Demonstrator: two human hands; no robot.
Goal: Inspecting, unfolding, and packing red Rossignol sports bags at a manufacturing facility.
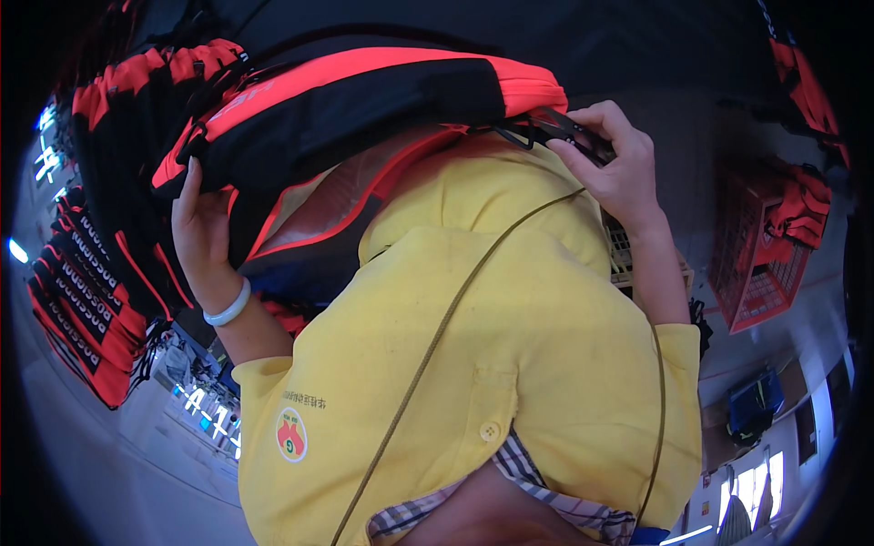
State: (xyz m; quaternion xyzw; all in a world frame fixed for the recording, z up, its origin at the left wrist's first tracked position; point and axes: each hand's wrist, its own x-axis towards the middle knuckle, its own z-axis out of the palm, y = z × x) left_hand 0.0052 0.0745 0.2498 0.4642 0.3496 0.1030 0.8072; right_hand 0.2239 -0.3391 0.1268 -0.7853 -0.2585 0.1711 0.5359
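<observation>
A long red-and-black bag (364, 109) lies across in front of me, its red-edged opening gaping to show a pale grey lining (319, 209). My left hand (205, 227) is at the bag's left end, one finger up along its edge and the other fingers partly hidden by the fabric; it appears to grip the bag there. At the right end, my right hand (624, 164) is closed, pinching black straps (583, 141) between thumb and fingers. Thin black loops hang beside these straps, below the bag's red corner.
Several similar red-and-black bags (100, 282) hang or are stacked at the left. On the right, a red plastic crate (751, 264) stands on the floor with red fabric pieces (801, 209) over it. A blue bin (756, 400) sits farther off. Part of a yellowish crate (622, 255) shows behind my right arm.
</observation>
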